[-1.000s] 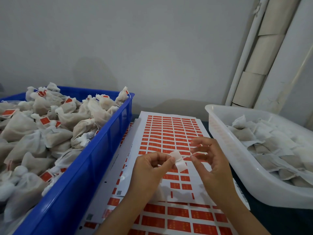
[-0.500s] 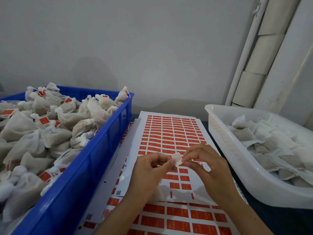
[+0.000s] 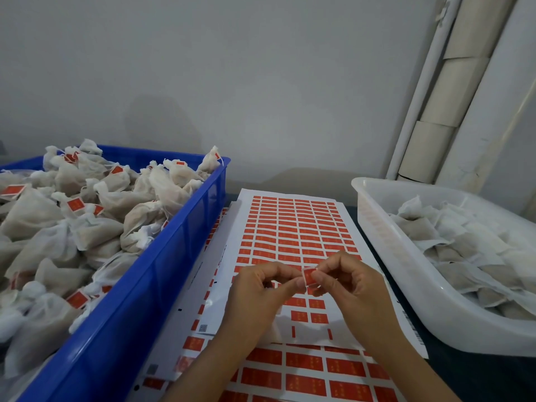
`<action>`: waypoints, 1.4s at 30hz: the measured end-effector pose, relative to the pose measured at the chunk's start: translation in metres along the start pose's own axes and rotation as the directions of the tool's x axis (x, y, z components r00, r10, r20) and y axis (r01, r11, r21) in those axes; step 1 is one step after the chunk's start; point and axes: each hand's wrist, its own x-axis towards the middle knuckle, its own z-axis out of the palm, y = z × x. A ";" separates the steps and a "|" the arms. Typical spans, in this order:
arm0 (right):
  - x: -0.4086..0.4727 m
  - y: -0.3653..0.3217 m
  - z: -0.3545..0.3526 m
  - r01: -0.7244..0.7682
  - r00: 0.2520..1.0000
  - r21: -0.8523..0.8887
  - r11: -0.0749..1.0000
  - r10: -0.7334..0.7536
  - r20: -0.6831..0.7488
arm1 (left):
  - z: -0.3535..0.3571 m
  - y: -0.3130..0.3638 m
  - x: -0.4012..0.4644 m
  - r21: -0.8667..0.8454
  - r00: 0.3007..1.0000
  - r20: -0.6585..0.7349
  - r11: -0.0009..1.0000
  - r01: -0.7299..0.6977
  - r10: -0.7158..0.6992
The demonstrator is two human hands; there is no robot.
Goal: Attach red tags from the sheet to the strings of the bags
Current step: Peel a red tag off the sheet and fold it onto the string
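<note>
The right hand (image 3: pixel 348 282) has been brought against the left hand (image 3: pixel 261 288); a red tag (image 3: pixel 309 276), light and floppy, is being pinched by its edges above the sheet (image 3: pixel 290 227) at mid-desk.

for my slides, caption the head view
Both hands fold a red tag above the tag sheet, between two bag bins.

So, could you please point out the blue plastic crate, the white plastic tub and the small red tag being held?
Blue plastic crate (image 3: pixel 162 256): head view, right side wall.
White plastic tub (image 3: pixel 385 245): head view, left wall.
Small red tag (image 3: pixel 308 276): head view, red face between both hands' fingertips.
</note>
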 end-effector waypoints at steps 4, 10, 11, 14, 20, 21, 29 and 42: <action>0.000 -0.001 0.000 -0.005 1.000 0.003 1.000 0.005 -0.001 | 0.001 0.000 0.000 -0.012 1.000 -0.005 1.000 0.005 -0.005; 0.000 -0.004 0.000 -0.017 1.000 0.024 1.000 0.016 0.009 | 0.002 0.000 -0.001 -0.001 1.000 -0.008 1.000 -0.008 0.008; 0.000 -0.004 0.000 -0.019 1.000 0.021 1.000 0.018 0.010 | 0.002 0.000 -0.001 0.002 1.000 -0.009 1.000 -0.010 0.010; 0.000 -0.005 0.000 -0.016 1.000 0.018 1.000 0.016 0.006 | 0.002 0.000 -0.001 0.002 1.000 -0.003 1.000 -0.019 0.019; 0.001 -0.005 -0.001 -0.010 1.000 0.021 1.000 0.011 -0.010 | 0.002 0.001 -0.002 -0.003 0.999 0.001 0.999 -0.054 0.054; 0.001 -0.005 -0.001 -0.007 1.000 0.022 1.000 0.008 -0.019 | 0.002 0.001 -0.002 -0.012 0.999 -0.005 0.999 -0.052 0.052; 0.000 -0.004 0.000 0.032 0.999 -0.007 0.999 -0.032 -0.025 | 0.004 0.001 -0.003 -0.010 1.000 0.009 1.000 0.003 -0.003; -0.002 -0.001 0.011 -0.141 0.973 0.226 0.964 0.177 -0.150 | 0.000 0.001 0.000 -0.044 0.997 0.015 0.997 0.070 -0.069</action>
